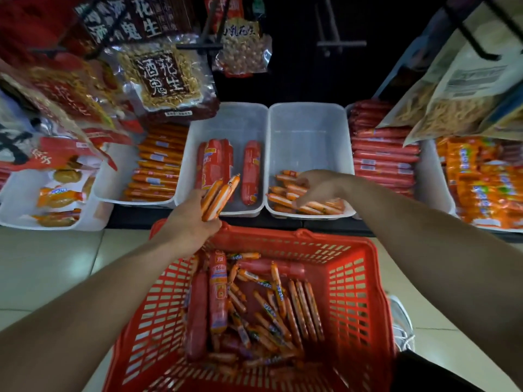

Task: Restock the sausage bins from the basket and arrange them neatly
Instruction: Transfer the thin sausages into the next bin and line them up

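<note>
A single head-worn wide-angle view looks forward and steeply down, close above the red basket (353, 278), bins beyond it.

One red basket (353, 278), its loose sausages too jumbled to count. Six clear bins (308, 128) in the row, near as I can tell. Two hands up: left hand (192, 222) with two slim orange sausages (219, 198), maybe a third; right hand (317, 185). One fat red sausage (251, 171) beside one pack (212, 165).
</note>
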The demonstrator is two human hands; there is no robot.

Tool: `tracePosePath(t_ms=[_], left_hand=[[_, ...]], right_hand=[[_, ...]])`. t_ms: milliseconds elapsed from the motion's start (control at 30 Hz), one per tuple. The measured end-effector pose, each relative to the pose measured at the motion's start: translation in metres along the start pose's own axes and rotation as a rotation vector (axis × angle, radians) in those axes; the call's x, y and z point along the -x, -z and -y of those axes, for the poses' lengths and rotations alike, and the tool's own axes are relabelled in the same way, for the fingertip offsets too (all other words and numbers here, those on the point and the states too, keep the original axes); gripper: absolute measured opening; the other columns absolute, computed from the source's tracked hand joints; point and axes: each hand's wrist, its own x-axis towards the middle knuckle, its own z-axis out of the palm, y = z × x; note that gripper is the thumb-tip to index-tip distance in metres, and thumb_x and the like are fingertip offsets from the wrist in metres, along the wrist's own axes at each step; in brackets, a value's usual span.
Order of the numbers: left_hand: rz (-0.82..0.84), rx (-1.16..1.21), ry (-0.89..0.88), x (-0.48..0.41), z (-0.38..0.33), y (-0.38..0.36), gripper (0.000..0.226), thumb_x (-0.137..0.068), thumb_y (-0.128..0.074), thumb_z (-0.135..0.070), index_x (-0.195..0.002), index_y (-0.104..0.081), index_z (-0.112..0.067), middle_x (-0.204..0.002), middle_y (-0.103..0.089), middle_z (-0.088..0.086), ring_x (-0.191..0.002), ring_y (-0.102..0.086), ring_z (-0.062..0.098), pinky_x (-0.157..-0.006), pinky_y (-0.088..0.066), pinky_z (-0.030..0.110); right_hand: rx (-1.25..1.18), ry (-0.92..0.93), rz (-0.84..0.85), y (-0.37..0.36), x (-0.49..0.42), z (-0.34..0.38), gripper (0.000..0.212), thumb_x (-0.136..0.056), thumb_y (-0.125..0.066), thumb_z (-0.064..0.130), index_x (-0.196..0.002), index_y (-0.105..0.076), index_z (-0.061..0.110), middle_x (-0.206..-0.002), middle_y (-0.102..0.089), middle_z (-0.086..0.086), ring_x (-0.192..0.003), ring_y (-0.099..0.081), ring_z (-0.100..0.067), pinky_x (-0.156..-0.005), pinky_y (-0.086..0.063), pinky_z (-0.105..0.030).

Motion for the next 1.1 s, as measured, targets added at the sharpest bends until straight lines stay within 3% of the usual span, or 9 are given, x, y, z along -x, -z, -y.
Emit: tracePosePath(t_ms=[133, 200, 267, 333, 467, 700, 833, 1000, 1100], left_hand=[[0.049, -0.115, -0.074, -0.010, -0.026, -0.005, 0.057, -0.090, -0.071, -0.024, -0.139, -0.041, -0.026, -0.109, -0.060, -0.003, -0.087, -0.058, 0.012, -0.068, -0.046, 0.026], [0.070, -0.183, -0.128, -0.026, -0.046, -0.011, 0.061, -0.088, -0.073, -0.027, -0.140, -0.042, -0.028, -0.111, -0.062, -0.003, -0.093, -0.061, 0.017, -0.077, -0.050, 0.033], [0.089, -0.236, -0.197, -0.047, -0.067, -0.021, 0.064, -0.086, -0.075, -0.028, -0.141, -0.043, -0.028, -0.115, -0.065, 0.000, -0.097, -0.064, 0.020, -0.082, -0.052, 0.036], [0.094, -0.289, -0.268, -0.069, -0.087, -0.034, 0.068, -0.084, -0.076, -0.026, -0.143, -0.043, -0.027, -0.121, -0.067, 0.003, -0.103, -0.065, 0.024, -0.088, -0.052, 0.038], [0.159, -0.408, -0.371, -0.102, -0.124, -0.070, 0.071, -0.084, -0.076, -0.028, -0.146, -0.043, -0.032, -0.131, -0.064, 0.005, -0.111, -0.063, 0.027, -0.089, -0.051, 0.036], [0.342, -0.584, -0.404, -0.110, -0.125, -0.113, 0.077, -0.088, -0.071, -0.046, -0.154, -0.034, -0.032, -0.156, -0.042, 0.004, -0.138, -0.044, 0.027, -0.108, -0.039, 0.036], [0.341, -0.547, -0.365, -0.106, -0.116, -0.105, 0.070, -0.087, -0.073, -0.040, -0.150, -0.042, -0.030, -0.151, -0.047, 0.003, -0.131, -0.048, 0.024, -0.107, -0.042, 0.037], [0.297, -0.337, -0.319, -0.107, -0.123, -0.122, 0.061, -0.086, -0.078, -0.025, -0.141, -0.053, -0.026, -0.140, -0.059, 0.003, -0.124, -0.058, 0.021, -0.107, -0.045, 0.035], [0.220, -0.325, -0.365, -0.106, -0.124, -0.131, 0.059, -0.088, -0.075, -0.031, -0.142, -0.053, -0.029, -0.143, -0.054, 0.002, -0.127, -0.054, 0.024, -0.107, -0.044, 0.036]], right_hand=[[-0.172, 0.046, -0.260, 0.007, 0.022, -0.025, 0.040, -0.088, -0.069, 0.040, -0.124, -0.064, 0.024, -0.120, -0.065, 0.006, -0.109, -0.060, -0.015, -0.090, -0.047, -0.027], [-0.297, 0.059, -0.360, 0.004, 0.033, -0.044, 0.022, -0.087, -0.069, 0.031, -0.109, -0.068, 0.027, -0.105, -0.069, 0.009, -0.094, -0.065, -0.010, -0.072, -0.047, -0.018], [-0.325, 0.054, -0.463, -0.001, 0.042, -0.063, 0.012, -0.086, -0.068, 0.023, -0.098, -0.070, 0.027, -0.094, -0.071, 0.009, -0.087, -0.066, -0.009, -0.068, -0.048, -0.017], [-0.325, 0.047, -0.532, -0.008, 0.044, -0.082, 0.013, -0.085, -0.066, 0.015, -0.092, -0.070, 0.025, -0.089, -0.071, 0.008, -0.088, -0.067, -0.012, -0.072, -0.048, -0.019], [-0.344, 0.044, -0.553, -0.020, 0.046, -0.098, 0.020, -0.084, -0.063, 0.011, -0.096, -0.072, 0.024, -0.089, -0.069, 0.009, -0.079, -0.061, -0.002, -0.062, -0.037, -0.001], [-0.420, 0.045, -0.556, -0.023, 0.041, -0.099, 0.016, -0.088, -0.064, 0.017, -0.099, -0.072, 0.025, -0.095, -0.070, 0.008, -0.087, -0.064, -0.008, -0.066, -0.040, -0.010], [-0.475, 0.053, -0.517, -0.025, 0.045, -0.099, 0.017, -0.090, -0.062, 0.015, -0.103, -0.071, 0.021, -0.098, -0.069, 0.005, -0.069, -0.060, -0.001, -0.065, -0.046, -0.017], [-0.486, 0.053, -0.525, -0.025, 0.046, -0.101, 0.018, -0.088, -0.063, 0.016, -0.101, -0.070, 0.027, -0.101, -0.069, 0.009, -0.089, -0.063, -0.003, -0.066, -0.042, -0.012], [-0.484, 0.047, -0.527, -0.025, 0.046, -0.100, 0.017, -0.089, -0.062, 0.015, -0.102, -0.069, 0.025, -0.100, -0.067, 0.008, -0.079, -0.060, 0.002, -0.064, -0.043, -0.013]])
